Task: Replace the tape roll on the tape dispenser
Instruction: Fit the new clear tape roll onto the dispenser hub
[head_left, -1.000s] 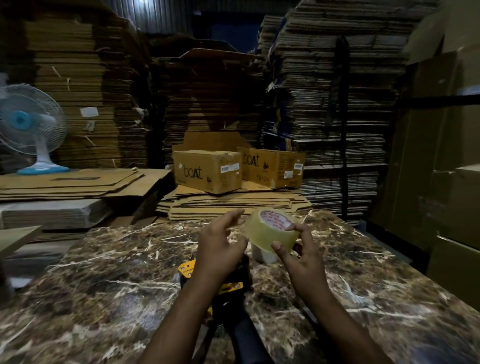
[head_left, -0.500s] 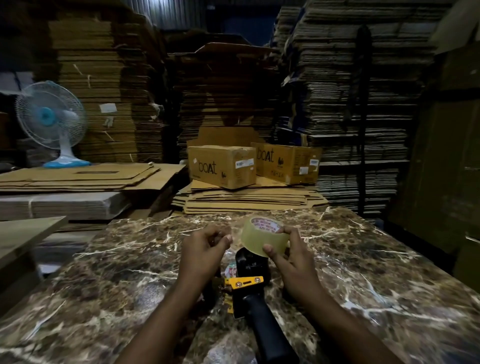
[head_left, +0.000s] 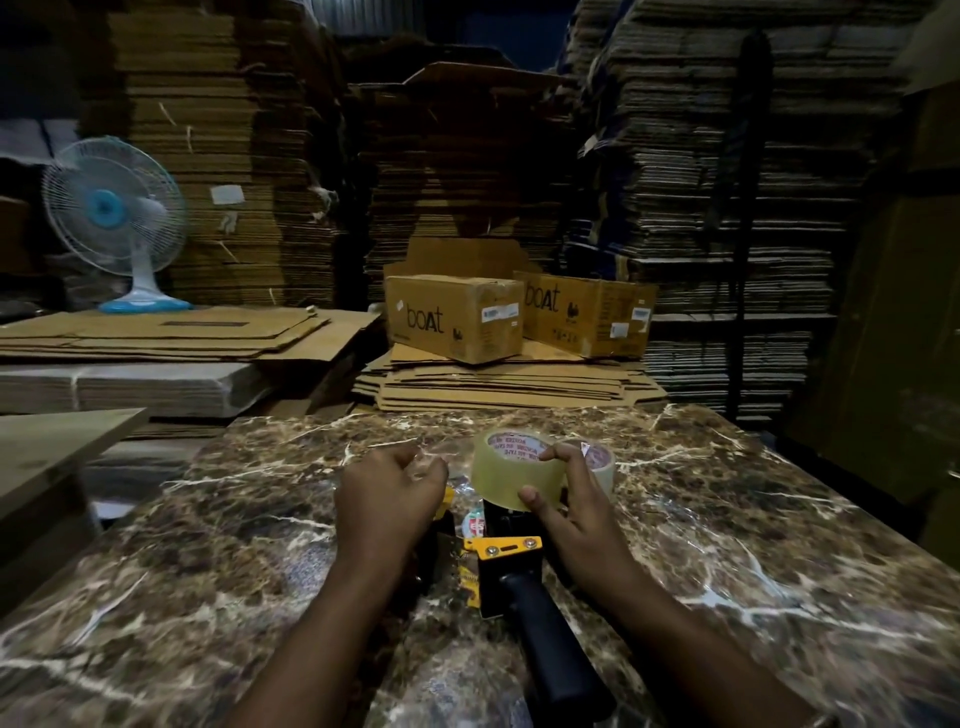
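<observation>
My right hand (head_left: 579, 501) grips a roll of clear tape (head_left: 506, 475) with a red-printed core, holding it just above the front of the tape dispenser (head_left: 511, 558). The dispenser is black with yellow parts and lies on the marble table (head_left: 208, 571), its black handle (head_left: 550, 639) pointing toward me. My left hand (head_left: 389, 496) is left of the roll with curled fingers and seems to pinch the loose clear tape end. A second tape roll (head_left: 602, 460) stands on the table behind my right hand, partly hidden.
Two "boat" cardboard boxes (head_left: 457, 317) (head_left: 587, 317) sit on flat cardboard beyond the table's far edge. A blue-and-white fan (head_left: 111, 208) stands at the left. Tall stacks of cardboard fill the background. A wooden board (head_left: 57, 447) juts in at the left.
My left hand has left the dispenser and moved up beside the roll, fingers now curled at its left side. My right hand has kept holding the roll over the dispenser's front.
</observation>
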